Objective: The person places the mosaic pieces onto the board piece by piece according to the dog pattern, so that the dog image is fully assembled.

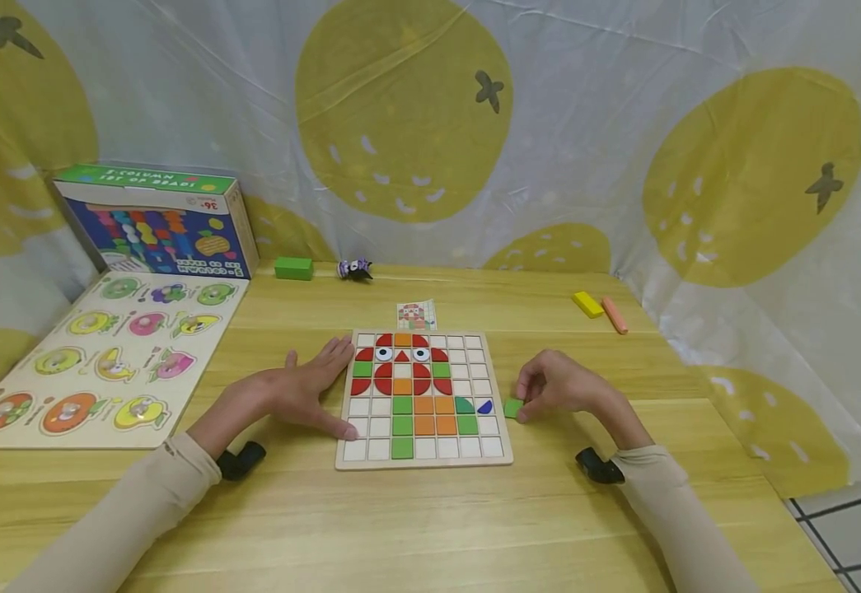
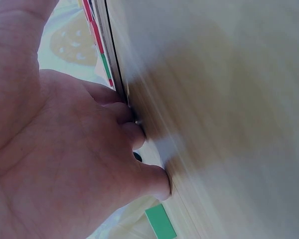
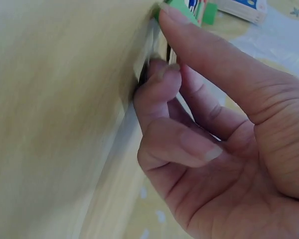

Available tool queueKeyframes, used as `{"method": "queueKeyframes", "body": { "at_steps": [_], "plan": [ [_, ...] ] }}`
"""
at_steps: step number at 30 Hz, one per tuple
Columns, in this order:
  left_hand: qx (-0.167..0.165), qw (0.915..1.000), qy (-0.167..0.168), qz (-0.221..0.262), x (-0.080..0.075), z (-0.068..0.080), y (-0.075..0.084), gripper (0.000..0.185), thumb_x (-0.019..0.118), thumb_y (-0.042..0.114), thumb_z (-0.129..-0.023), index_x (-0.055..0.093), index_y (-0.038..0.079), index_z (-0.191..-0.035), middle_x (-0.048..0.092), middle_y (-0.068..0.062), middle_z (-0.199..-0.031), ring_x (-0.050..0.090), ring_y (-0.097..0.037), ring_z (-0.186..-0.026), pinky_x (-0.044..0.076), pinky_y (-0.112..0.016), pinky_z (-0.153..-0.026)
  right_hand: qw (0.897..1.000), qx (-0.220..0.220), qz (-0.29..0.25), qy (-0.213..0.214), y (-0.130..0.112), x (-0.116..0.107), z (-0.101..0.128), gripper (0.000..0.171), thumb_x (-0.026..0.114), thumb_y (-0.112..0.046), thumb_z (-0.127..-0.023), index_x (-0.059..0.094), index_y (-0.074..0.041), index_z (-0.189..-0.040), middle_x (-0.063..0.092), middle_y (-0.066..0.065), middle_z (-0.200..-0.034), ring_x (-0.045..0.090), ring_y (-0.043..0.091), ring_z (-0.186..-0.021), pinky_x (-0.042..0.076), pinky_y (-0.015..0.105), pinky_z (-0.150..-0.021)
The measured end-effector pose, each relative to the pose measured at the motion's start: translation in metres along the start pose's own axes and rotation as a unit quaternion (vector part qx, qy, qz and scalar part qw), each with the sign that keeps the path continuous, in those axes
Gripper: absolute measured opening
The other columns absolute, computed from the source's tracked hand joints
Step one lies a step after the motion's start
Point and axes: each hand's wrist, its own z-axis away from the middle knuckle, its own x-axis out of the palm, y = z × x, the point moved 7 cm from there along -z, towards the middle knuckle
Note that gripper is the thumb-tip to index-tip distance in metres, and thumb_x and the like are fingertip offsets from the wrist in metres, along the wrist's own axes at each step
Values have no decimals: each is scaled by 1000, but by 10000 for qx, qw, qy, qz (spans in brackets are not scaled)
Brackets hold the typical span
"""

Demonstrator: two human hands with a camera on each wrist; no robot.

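A wooden grid board [image 1: 491,451] lies flat on the table, with red, green, orange and blue pieces set in a figure with two round eyes. Along its left edge rests my left hand [image 1: 304,391], fingers stretched out and thumb on the lower left of the board. To the right of the board, my right hand [image 1: 563,385] pinches a green square tile [image 1: 512,408] beside the board's edge. In the right wrist view the thumb presses on the green tile [image 3: 182,11], and the other fingers curl inward. A small pattern card [image 1: 417,315] lies just beyond the board.
At the left is a fruit puzzle board [image 1: 126,346], with a bead-set box [image 1: 156,222] standing behind it. A green block [image 1: 293,268] and a small purple-and-black figure [image 1: 354,269] sit at the back. A yellow block [image 1: 587,305] and an orange stick [image 1: 614,315] lie at the far right.
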Motion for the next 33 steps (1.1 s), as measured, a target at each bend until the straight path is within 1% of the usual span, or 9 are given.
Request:
{"method": "queueKeyframes", "body": {
  "at_steps": [2,5,8,12,16,20,26,30,33],
  "plan": [
    [3,10000,4,-7,0,0,0,136,83,67,-85,4,-2,-171,-9,-22,-180,-9,-44,-166,-9,-82,-120,10000,-28,9,19,-1,0,0,20,94,-2,-81,75,-3,-87,69,1,-78,60,14,-71,52,24,-63],
    [-13,10000,-4,2,0,0,0,136,83,67,-85,3,-2,-171,-8,-22,-180,-9,-44,-166,-9,-82,-120,9996,-205,-205,-12,-3,0,2,14,91,-1,-85,77,-1,-90,72,2,-78,62,15,-69,52,24,-61],
    [-23,10000,-22,1,1,-1,0,137,83,67,-85,3,-2,-171,-8,-22,-180,-9,-44,-166,-9,-82,-120,9979,-377,-521,-42,-3,-2,7,9,87,-2,-90,79,1,-94,76,8,-78,65,16,-67,50,22,-57],
    [-20,10000,-34,-9,0,-1,1,136,83,67,-85,3,-2,-171,-9,-22,-180,-10,-44,-166,-10,-82,-120,9943,-468,-959,-27,-5,-1,11,11,84,-3,-93,80,3,-101,78,15,-81,68,18,-64,44,21,-53],
    [-18,10000,-28,-8,0,-1,0,136,83,66,-85,3,-2,-171,-9,-22,-180,-10,-44,-165,-9,-82,-120,9896,-581,-1317,-69,-11,6,13,13,83,-1,-93,80,3,-104,80,17,-87,71,18,-64,50,22,-56],
    [-14,10000,-31,-11,-1,0,1,136,84,66,-86,3,-2,-171,-9,-23,-180,-10,-44,-165,-9,-82,-120,9852,-672,-1558,-251,-23,19,11,11,82,0,-94,80,4,-103,80,17,-87,70,18,-61,55,25,-58],
    [-9,10000,-19,-20,-2,1,2,136,84,65,-85,4,-3,-171,-9,-23,-179,-10,-45,-165,-10,-82,-120,9848,-717,-1527,-418,-39,37,7,5,82,-1,-94,82,2,-99,80,12,-84,62,19,-56,50,21,-54],
    [-11,10000,-4,-47,-2,1,1,136,84,66,-85,5,-3,-171,-8,-24,-179,-9,-46,-165,-9,-83,-119,9857,-830,-1390,-472,-46,47,5,4,84,-3,-93,83,0,-96,81,7,-86,61,14,-59,50,19,-54],
    [-2,10000,3,-38,-1,0,1,136,84,66,-85,5,-3,-171,-8,-23,-180,-9,-45,-165,-9,-83,-119,9864,-960,-1257,-449,-50,49,5,4,85,-2,-92,83,1,-95,81,6,-86,61,10,-61,50,18,-55]
  ]
}}
